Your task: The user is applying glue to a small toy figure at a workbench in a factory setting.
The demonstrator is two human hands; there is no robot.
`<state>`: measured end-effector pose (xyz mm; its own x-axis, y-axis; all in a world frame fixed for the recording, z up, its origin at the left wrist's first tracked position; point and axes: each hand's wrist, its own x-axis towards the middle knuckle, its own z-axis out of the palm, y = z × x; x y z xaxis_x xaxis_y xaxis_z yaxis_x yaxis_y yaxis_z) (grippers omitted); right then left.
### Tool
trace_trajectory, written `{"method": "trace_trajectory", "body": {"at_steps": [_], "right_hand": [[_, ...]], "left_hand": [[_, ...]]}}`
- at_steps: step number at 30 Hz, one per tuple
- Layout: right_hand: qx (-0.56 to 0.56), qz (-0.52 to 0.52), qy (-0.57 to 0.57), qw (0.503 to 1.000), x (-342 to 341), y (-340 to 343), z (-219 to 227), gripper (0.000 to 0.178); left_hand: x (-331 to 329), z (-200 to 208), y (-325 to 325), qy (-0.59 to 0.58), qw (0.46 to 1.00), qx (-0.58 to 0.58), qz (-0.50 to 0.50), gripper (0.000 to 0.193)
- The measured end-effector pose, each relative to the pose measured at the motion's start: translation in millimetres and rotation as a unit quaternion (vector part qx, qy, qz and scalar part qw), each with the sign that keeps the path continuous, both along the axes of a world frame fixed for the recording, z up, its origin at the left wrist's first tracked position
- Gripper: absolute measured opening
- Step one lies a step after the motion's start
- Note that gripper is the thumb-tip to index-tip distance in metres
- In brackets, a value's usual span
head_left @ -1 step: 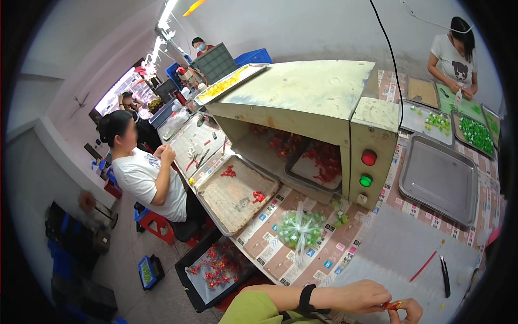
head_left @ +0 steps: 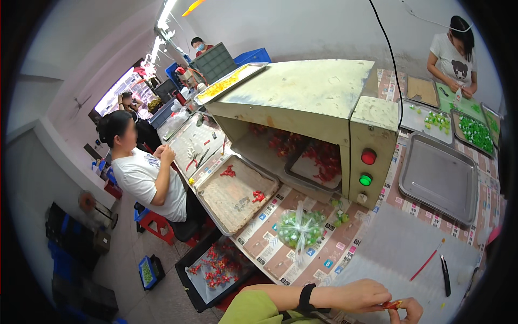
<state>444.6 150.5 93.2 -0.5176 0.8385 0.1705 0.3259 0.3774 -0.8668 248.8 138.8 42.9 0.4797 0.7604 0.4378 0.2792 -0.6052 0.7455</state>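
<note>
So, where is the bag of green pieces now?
Head view, lower centre: the bag of green pieces lies right of the beige tray, in front of the machine.

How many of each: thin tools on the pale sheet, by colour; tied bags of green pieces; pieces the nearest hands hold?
Red thin tool: 1
Black thin tool: 1
Tied bag: 1
Red-orange piece, in left hand and right hand: 1
Total: 4

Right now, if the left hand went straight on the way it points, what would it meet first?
With the red piece at its fingertips, the left hand would probably meet the right hand first, just beyond; the exact depth is unclear.
</note>
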Motion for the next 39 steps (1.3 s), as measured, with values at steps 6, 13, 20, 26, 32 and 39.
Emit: {"method": "trace_trajectory", "body": {"at_steps": [6, 13, 20, 26, 32, 39], "right_hand": [[0.022, 0.007, -0.013, 1.0, 1, -1, -1, 0.01], [0.01, 0.0, 0.005, 1.0, -4, 4, -1, 0.011], [0.007, 0.008, 0.004, 1.0, -2, 6, -5, 0.01], [-0.007, 0.006, 0.0, 1.0, -1, 5, -3, 0.011], [-0.003, 0.006, 0.005, 1.0, -1, 6, -2, 0.011], [-0.006, 0.014, 0.015, 1.0, -4, 12, 1, 0.012]], "left_hand": [[-2, 3, 0, 0.009, 1.0, 0.003, -0.012, 0.019], [-3, 1, 3, -0.002, 1.0, -0.016, -0.005, 0.019], [-5, 3, 4, -0.024, 0.999, -0.02, -0.019, 0.019], [-5, 7, 4, -0.013, 0.999, -0.032, -0.022, 0.018], [-5, 6, 5, -0.017, 0.999, -0.039, -0.027, 0.018], [-7, 6, 8, -0.02, 0.999, -0.02, -0.026, 0.019]]}}
